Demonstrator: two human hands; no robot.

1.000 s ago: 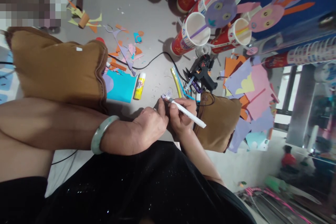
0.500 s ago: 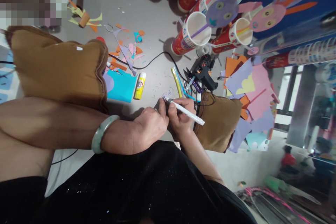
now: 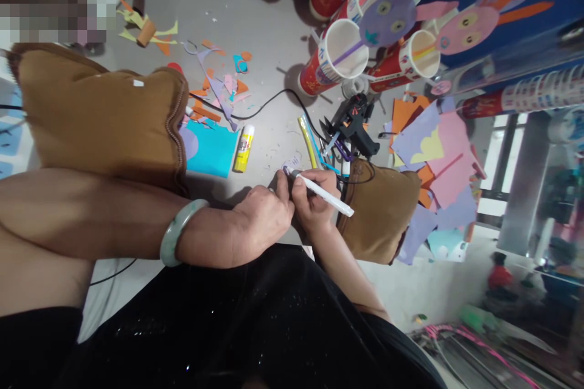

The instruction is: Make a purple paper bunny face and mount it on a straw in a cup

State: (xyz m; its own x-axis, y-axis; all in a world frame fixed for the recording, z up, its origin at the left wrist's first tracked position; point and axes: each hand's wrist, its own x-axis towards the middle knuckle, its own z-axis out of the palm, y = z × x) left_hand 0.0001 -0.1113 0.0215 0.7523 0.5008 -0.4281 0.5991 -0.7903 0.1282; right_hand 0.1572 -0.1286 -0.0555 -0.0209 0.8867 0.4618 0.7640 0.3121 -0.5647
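Observation:
In my right hand [image 3: 318, 197] is a white marker pen [image 3: 326, 193], its barrel slanting down to the right and its tip at a small pale purple paper disc [image 3: 294, 161]. Letters reading "Hi" show on the disc. My left hand [image 3: 264, 216] is closed apart from the index finger, which points forward and presses the disc's near edge to the table. A ring and a pale green bangle [image 3: 176, 234] are on that hand and wrist. Left of the disc lies a yellow glue stick [image 3: 244, 149]. Yellow and blue sticks [image 3: 308, 143] lie just beyond the pen.
A black glue gun [image 3: 356, 127] with a cord lies right of centre. Red paper cups [image 3: 314, 73] with paper animal faces stand behind. Brown cushions [image 3: 100, 115] flank my arms. Paper scraps [image 3: 219, 88], a blue sheet [image 3: 210, 149] and coloured sheets [image 3: 449, 164] lie around.
The marker's back end has tilted slightly down and left. Both hands stay almost in place, with the left finger still on the disc.

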